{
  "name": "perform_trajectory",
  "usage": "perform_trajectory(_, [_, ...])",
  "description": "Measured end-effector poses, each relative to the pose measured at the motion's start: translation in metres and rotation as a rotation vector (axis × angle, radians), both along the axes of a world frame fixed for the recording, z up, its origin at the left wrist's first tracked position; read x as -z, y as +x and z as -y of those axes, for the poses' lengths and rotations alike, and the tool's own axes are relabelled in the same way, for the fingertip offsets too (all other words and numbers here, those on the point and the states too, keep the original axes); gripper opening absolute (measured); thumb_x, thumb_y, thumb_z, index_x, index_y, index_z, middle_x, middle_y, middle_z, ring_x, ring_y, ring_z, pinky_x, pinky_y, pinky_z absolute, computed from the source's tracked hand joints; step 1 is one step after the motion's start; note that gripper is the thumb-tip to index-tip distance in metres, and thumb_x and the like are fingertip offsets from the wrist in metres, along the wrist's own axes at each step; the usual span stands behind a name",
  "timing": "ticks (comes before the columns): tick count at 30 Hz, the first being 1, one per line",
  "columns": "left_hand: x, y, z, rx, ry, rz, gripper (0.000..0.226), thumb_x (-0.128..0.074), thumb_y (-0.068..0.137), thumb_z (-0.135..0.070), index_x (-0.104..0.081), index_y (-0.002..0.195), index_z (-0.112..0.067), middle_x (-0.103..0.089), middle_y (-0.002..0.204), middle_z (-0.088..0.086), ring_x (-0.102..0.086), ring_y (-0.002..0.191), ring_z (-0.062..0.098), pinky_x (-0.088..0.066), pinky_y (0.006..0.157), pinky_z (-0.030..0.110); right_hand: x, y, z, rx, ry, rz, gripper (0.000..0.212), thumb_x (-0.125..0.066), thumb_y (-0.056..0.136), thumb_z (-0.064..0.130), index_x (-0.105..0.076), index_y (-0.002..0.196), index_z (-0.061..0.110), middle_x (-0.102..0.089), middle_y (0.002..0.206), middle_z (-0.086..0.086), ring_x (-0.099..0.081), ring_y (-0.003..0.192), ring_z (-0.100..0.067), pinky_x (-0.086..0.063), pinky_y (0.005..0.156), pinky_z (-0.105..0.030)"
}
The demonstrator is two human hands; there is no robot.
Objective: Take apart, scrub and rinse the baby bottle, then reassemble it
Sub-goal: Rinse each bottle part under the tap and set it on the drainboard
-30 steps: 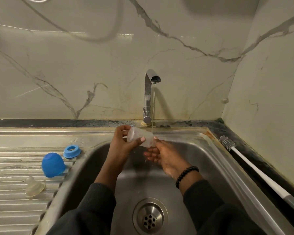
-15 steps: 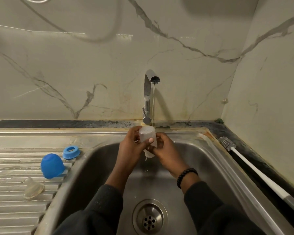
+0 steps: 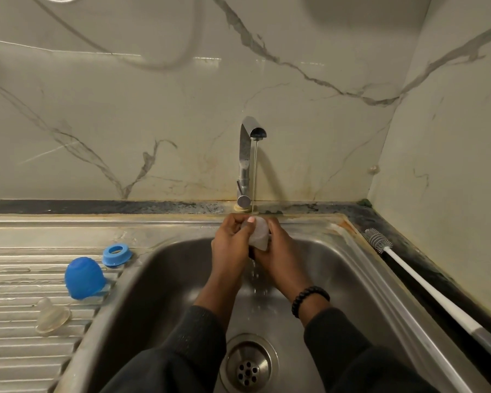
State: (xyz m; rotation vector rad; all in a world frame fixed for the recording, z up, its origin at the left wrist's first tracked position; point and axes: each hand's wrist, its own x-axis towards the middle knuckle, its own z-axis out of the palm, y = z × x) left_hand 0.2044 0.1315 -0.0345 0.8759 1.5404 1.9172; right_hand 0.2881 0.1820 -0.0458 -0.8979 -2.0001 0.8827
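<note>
We've got the bottle point(image 3: 259, 233) clasped btwn both hands under the tap point(image 3: 247, 163) stream over the sink point(image 3: 318, 251), left hand point(image 3: 230, 245) and right hand point(image 3: 279, 255) curled round its sides; prob light, stiff, v. slippery wet, so we'd grip mid-body, not the rim.

Two dark sleeves come up from the bottom edge, a charcoal, finely knit fabric. The left sleeve point(image 3: 199, 333) ends at the wrist in a ribbed-looking cuff; the right sleeve point(image 3: 332, 333) stops a little short of its wrist. Just past that cuff sits a bracelet point(image 3: 309, 299) of round black beads. Left hand point(image 3: 230, 248) and right hand point(image 3: 281, 253) are bare, no rings showing.
</note>
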Motion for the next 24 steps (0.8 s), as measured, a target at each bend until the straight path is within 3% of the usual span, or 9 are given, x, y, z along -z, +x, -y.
perform_trajectory(5, [-0.001,-0.003,0.002,0.051,-0.001,0.086,0.03,-0.041,0.105,-0.033,-0.067,0.113,-0.019,-0.071,0.107,0.004,-0.067,0.101,0.017,-0.054,0.08,0.027,-0.006,0.006,0.002,-0.005,-0.106,-0.037,0.055,-0.076,0.08,0.032,-0.047,0.127,0.034,-0.058,0.107,0.017,-0.059,0.099,-0.004,-0.049,0.074,-0.015])
perform_trajectory(7, [-0.002,-0.006,0.006,0.127,-0.03,0.077,0.033,-0.038,0.105,-0.034,-0.063,0.122,-0.019,-0.069,0.114,0.004,-0.064,0.103,0.015,-0.055,0.074,0.022,-0.01,0.006,0.003,-0.019,-0.171,-0.055,0.061,-0.07,0.086,0.034,-0.037,0.137,0.033,-0.057,0.114,0.011,-0.059,0.104,-0.009,-0.048,0.072,-0.014])
perform_trajectory(9, [-0.001,-0.005,0.01,0.194,-0.062,0.076,0.034,-0.036,0.105,-0.035,-0.058,0.128,-0.02,-0.065,0.115,0.0,-0.061,0.101,0.01,-0.051,0.06,0.011,-0.01,0.004,0.004,-0.024,-0.176,-0.013,0.068,-0.06,0.093,0.035,-0.021,0.148,0.036,-0.056,0.129,0.001,-0.058,0.112,-0.016,-0.051,0.081,-0.023])
perform_trajectory(13, [0.002,-0.011,0.014,0.312,-0.119,0.011,0.037,-0.04,0.103,-0.039,-0.051,0.136,-0.026,-0.061,0.126,-0.001,-0.059,0.108,0.01,-0.05,0.07,0.016,-0.013,0.002,0.008,0.01,-0.139,0.079,0.069,-0.044,0.101,0.035,0.002,0.153,0.042,-0.053,0.14,-0.006,-0.059,0.105,-0.013,-0.052,0.085,-0.029])
perform_trajectory(15, [0.005,-0.015,0.015,0.355,-0.111,-0.022,0.036,-0.051,0.099,-0.036,-0.051,0.135,-0.028,-0.064,0.124,-0.002,-0.065,0.102,0.008,-0.053,0.068,0.015,-0.014,0.003,0.008,0.043,-0.162,0.07,0.059,-0.037,0.104,0.033,-0.007,0.153,0.041,-0.054,0.139,-0.006,-0.058,0.095,-0.01,-0.048,0.072,-0.02])
perform_trajectory(17, [0.006,-0.017,0.015,0.368,-0.104,0.0,0.044,-0.063,0.093,-0.033,-0.05,0.134,-0.025,-0.066,0.123,0.002,-0.069,0.099,0.008,-0.055,0.067,0.016,-0.015,0.002,0.007,0.088,-0.163,0.033,0.045,-0.031,0.105,0.033,-0.029,0.15,0.036,-0.057,0.133,-0.003,-0.052,0.085,-0.004,-0.04,0.062,-0.013])
perform_trajectory(19, [0.009,-0.018,0.013,0.357,-0.09,0.024,0.047,-0.069,0.089,-0.025,-0.05,0.132,-0.024,-0.068,0.12,0.004,-0.07,0.098,0.01,-0.055,0.067,0.018,-0.016,-0.001,0.008,0.106,-0.112,0.024,0.039,-0.032,0.105,0.032,-0.047,0.141,0.029,-0.062,0.126,-0.001,-0.052,0.092,-0.005,-0.039,0.067,-0.012])
perform_trajectory(22, [0.012,-0.022,0.009,0.251,-0.109,0.047,0.051,-0.072,0.085,-0.029,-0.054,0.131,-0.016,-0.068,0.117,0.007,-0.07,0.098,0.016,-0.056,0.068,0.023,-0.02,-0.004,0.008,0.179,0.009,-0.002,0.03,-0.047,0.101,0.023,-0.059,0.128,0.02,-0.063,0.12,0.002,-0.057,0.105,-0.008,-0.047,0.086,-0.02])
perform_trajectory(24, [0.016,-0.024,0.007,0.168,-0.126,0.109,0.068,-0.077,0.076,-0.04,-0.052,0.129,-0.007,-0.068,0.115,0.014,-0.071,0.097,0.022,-0.059,0.071,0.03,-0.021,-0.006,0.005,0.148,-0.107,-0.121,0.022,-0.055,0.097,0.017,-0.064,0.117,0.021,-0.065,0.112,0.005,-0.062,0.1,-0.008,-0.052,0.086,-0.023])
